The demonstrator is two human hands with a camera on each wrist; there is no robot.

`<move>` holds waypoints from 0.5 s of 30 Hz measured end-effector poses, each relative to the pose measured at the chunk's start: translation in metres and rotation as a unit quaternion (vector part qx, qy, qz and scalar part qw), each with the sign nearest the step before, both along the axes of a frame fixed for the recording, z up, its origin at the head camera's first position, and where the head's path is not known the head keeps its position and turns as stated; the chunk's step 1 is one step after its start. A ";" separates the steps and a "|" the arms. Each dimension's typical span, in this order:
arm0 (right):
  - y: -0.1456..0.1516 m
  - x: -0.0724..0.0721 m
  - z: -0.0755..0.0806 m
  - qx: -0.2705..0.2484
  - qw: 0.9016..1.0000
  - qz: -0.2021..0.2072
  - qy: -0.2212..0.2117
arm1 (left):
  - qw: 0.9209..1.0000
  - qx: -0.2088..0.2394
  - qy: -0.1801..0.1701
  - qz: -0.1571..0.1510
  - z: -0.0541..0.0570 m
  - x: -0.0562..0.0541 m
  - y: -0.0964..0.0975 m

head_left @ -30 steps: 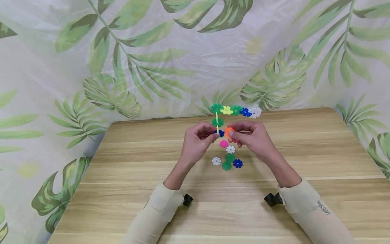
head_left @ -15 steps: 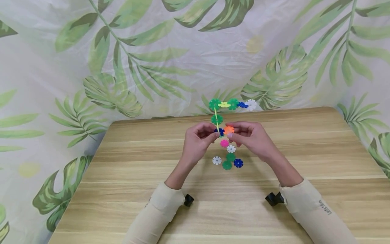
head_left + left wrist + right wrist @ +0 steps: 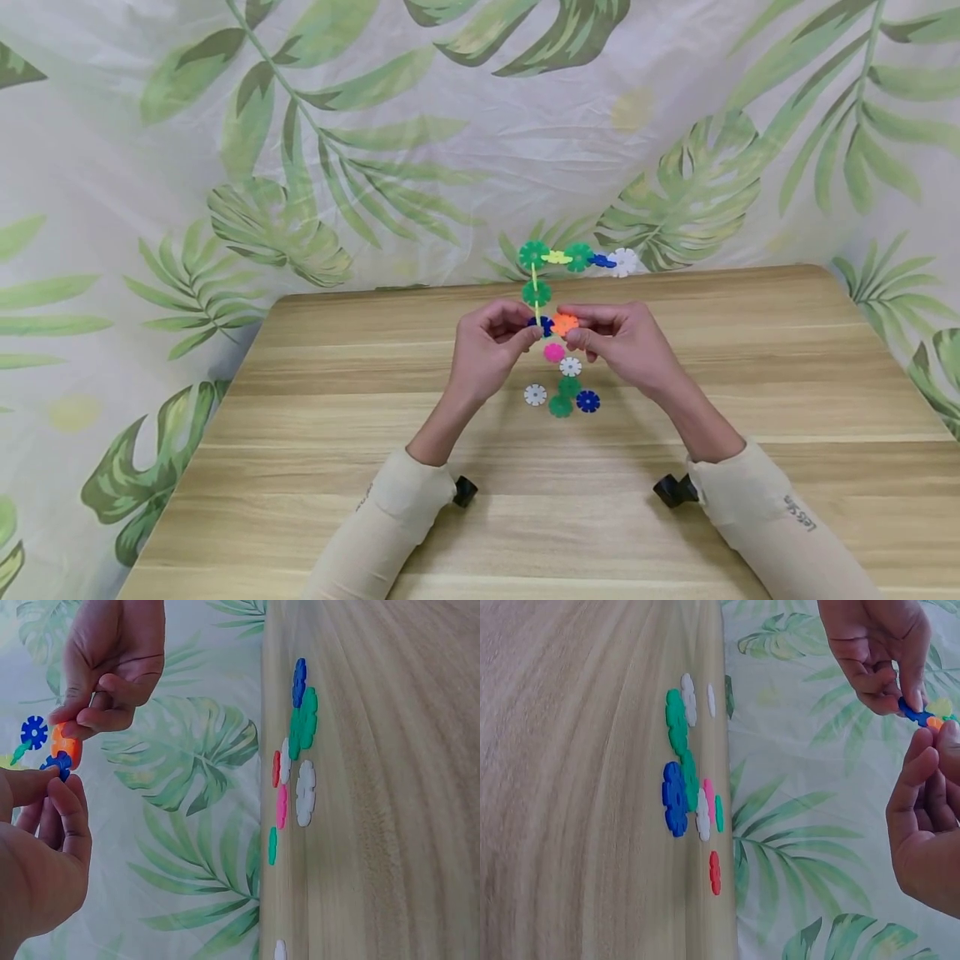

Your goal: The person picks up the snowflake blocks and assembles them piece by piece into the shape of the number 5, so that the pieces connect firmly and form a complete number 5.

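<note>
My left hand pinches a blue notched snowflake disc between thumb and fingers. That disc ends a joined chain of discs: a yellow one seen edge-on, a green disc, then a top row running right to a white disc. Between thumb and forefinger, my right hand pinches an orange snowflake disc, right against the blue disc's edge. In the left wrist view, the orange disc meets the blue disc above the table. The right wrist view half hides the orange disc behind fingertips.
Loose discs lie on the wooden table below the hands: a pink disc, white discs, green discs and a blue disc. A red disc shows in the right wrist view. Leaf-printed cloth hangs behind.
The orange disc has turned flatter to the head view and come up against the blue disc. The chain's top row tilted and shifted slightly. Both hands stay nearly in place.
</note>
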State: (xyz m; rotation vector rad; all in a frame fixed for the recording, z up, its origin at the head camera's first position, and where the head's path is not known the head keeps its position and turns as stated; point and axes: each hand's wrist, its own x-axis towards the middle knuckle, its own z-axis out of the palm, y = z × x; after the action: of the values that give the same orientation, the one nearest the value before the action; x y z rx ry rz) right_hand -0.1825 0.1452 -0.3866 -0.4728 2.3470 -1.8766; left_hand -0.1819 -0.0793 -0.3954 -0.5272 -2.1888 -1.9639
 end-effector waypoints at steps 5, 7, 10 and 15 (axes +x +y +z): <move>-0.004 0.002 0.000 0.007 1.000 -0.018 0.003 | 1.000 -0.009 0.006 0.011 0.000 0.001 0.002; -0.006 0.004 0.001 0.011 1.000 -0.021 0.006 | 1.000 -0.011 0.007 0.015 0.000 0.001 0.003; -0.007 0.005 0.001 0.013 1.000 -0.021 0.010 | 1.000 -0.013 0.007 0.020 0.000 0.001 0.003; -0.007 0.004 0.001 0.017 1.000 -0.018 0.008 | 1.000 -0.018 0.006 0.019 0.000 0.001 0.003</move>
State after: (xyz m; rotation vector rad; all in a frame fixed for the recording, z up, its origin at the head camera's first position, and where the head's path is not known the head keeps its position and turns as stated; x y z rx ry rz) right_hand -0.1786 0.1385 -0.3861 -0.4464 2.4092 -1.8514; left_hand -0.1812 -0.0765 -0.3954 -0.4980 -2.2141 -1.9016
